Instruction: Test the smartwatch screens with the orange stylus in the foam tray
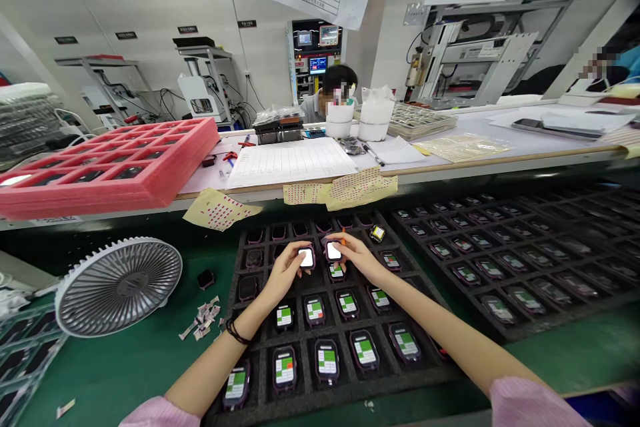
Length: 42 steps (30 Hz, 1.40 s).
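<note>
My left hand [289, 267] grips a smartwatch body [307, 257] whose screen glows white. Close beside it, my right hand [353, 255] has its fingers closed on a second smartwatch body [333, 251], also lit white. Both hands are above the black foam tray [263, 407], over its upper middle. In the tray's near compartments lie watches with green and white screens, such as this watch [327, 359]. Those in the far rows have dark screens. One watch [377, 233] at the tray's far right shows yellow and sits tilted.
A second foam tray [480, 310] of watches lies to the right. At left stand a grey fan [120, 287], a loose dark watch [205, 279] and scattered label strips [203, 320]. The shelf above holds a red foam tray [165, 180] and papers [295, 160]. A person [320, 103] sits behind it.
</note>
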### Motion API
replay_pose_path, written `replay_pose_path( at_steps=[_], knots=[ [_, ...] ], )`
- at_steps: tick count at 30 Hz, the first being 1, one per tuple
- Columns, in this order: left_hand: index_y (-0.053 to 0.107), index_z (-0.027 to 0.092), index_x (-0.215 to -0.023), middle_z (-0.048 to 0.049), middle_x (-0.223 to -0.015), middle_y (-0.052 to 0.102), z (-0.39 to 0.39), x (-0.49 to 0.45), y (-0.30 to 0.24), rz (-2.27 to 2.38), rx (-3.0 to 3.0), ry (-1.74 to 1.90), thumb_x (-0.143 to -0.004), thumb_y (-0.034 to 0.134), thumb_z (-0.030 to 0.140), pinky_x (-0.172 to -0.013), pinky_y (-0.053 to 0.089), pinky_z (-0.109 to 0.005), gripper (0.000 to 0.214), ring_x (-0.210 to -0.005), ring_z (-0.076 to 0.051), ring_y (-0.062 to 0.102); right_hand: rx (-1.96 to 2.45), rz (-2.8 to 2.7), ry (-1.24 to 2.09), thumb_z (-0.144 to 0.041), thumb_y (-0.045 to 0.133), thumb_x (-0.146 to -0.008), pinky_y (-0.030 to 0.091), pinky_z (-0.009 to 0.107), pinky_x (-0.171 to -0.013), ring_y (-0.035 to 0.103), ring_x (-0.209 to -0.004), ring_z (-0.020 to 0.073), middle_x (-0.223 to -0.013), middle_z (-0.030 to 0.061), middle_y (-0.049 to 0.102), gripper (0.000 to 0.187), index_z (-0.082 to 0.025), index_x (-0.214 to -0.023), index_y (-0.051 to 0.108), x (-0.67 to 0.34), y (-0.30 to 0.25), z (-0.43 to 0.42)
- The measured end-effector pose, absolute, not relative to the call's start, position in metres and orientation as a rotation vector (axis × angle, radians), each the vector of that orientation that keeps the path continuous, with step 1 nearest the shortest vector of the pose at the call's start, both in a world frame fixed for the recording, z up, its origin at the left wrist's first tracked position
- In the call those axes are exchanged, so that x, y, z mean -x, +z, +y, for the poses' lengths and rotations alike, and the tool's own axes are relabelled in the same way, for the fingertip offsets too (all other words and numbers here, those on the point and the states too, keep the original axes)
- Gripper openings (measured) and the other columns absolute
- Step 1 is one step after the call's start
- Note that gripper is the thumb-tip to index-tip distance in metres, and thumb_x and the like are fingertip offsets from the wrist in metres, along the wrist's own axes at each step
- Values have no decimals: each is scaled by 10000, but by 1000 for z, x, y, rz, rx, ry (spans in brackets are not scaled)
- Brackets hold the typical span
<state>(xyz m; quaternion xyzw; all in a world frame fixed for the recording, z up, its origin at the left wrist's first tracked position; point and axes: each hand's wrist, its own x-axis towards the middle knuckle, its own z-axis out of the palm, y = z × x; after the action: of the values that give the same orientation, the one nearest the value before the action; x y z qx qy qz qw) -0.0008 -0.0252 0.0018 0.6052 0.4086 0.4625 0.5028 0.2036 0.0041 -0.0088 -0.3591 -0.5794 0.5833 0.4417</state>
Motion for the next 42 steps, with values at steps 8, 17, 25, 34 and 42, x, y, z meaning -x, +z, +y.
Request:
replay_pose_path(
  at_steps=[8, 17, 25, 34, 42],
  knots=[
    [554, 175, -1068, -28, -838, 604, -26, 1, 3, 994, -1467, 1093, -825, 537, 431, -484, 388, -211, 354, -598, -124, 576, 900, -1440, 1446, -374, 571, -793, 409, 213, -398, 575, -503, 120, -661, -32, 504, 266, -215, -1007, 586, -204, -9, 4],
    [583, 173, -1035, -2, -745, 559, -29, 1, 5, 968, -1501, 1025, -846, 517, 407, -503, 405, -206, 309, -594, -112, 543, 914, -1485, 1476, -407, 590, -785, 437, 223, -405, 523, -463, 105, -630, -31, 507, 272, -213, -973, 608, -204, -10, 5],
    [557, 179, -1083, -17, -817, 556, -34, -1, 8, 892, -1495, 974, -851, 524, 391, -524, 420, -206, 317, -654, -120, 550, 938, -1510, 1464, -386, 584, -797, 447, 226, -421, 529, -477, 109, -630, -30, 516, 252, -214, -977, 616, -204, -9, 3],
    [536, 185, -1124, -31, -868, 588, -34, -2, 10, 950, -1465, 1055, -857, 511, 395, -520, 414, -213, 340, -657, -130, 588, 917, -1422, 1475, -362, 581, -795, 424, 219, -415, 593, -556, 136, -681, -19, 542, 289, -210, -1041, 582, -204, -4, 1],
    [601, 172, -1036, -11, -755, 567, -33, -1, 6, 992, -1514, 1030, -877, 462, 413, -507, 406, -211, 320, -619, -122, 539, 949, -1428, 1445, -376, 569, -803, 421, 220, -412, 571, -507, 120, -666, -22, 533, 260, -205, -998, 593, -204, -4, 0]
  ],
)
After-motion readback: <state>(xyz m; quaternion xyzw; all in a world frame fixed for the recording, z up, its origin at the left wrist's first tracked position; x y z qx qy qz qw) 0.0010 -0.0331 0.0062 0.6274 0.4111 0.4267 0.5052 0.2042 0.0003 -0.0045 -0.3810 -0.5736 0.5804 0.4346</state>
